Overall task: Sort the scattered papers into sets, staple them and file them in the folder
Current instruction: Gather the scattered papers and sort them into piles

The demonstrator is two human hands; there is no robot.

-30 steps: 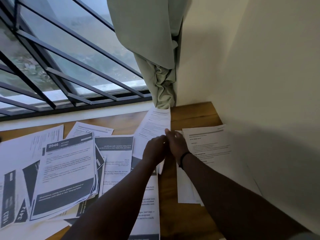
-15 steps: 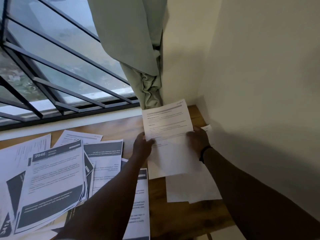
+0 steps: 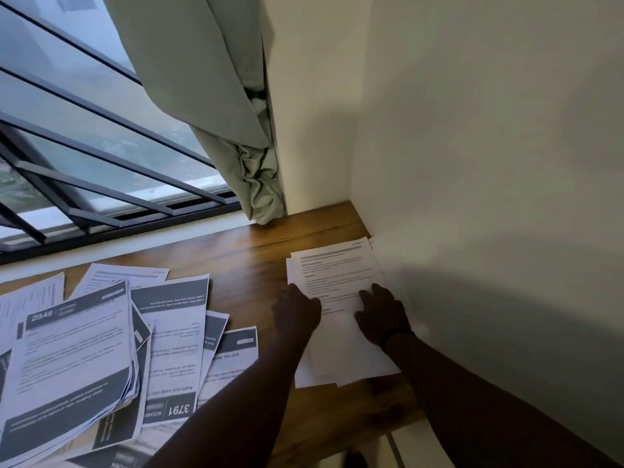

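A small stack of white text sheets (image 3: 334, 275) lies on the wooden desk (image 3: 243, 261) in the right corner, against the wall. My left hand (image 3: 295, 314) rests on the stack's left edge with fingers bent at the paper. On the top sheet's right side lies my right hand (image 3: 381, 314), fingers spread flat; a dark band circles that wrist. Scattered printed papers with dark header bands (image 3: 175, 336) cover the desk's left half, one bundle marked 2946 (image 3: 74, 359) on top. No stapler or folder is visible.
A barred window (image 3: 101, 163) runs along the back. A pale green curtain (image 3: 236, 130) hangs down to the desk's back edge. The cream wall (image 3: 489, 197) closes the right side. Bare wood shows between the two paper groups.
The sheet I held up with both hands has come down onto the corner stack. Both hands now lie on it, and the view has shifted right.
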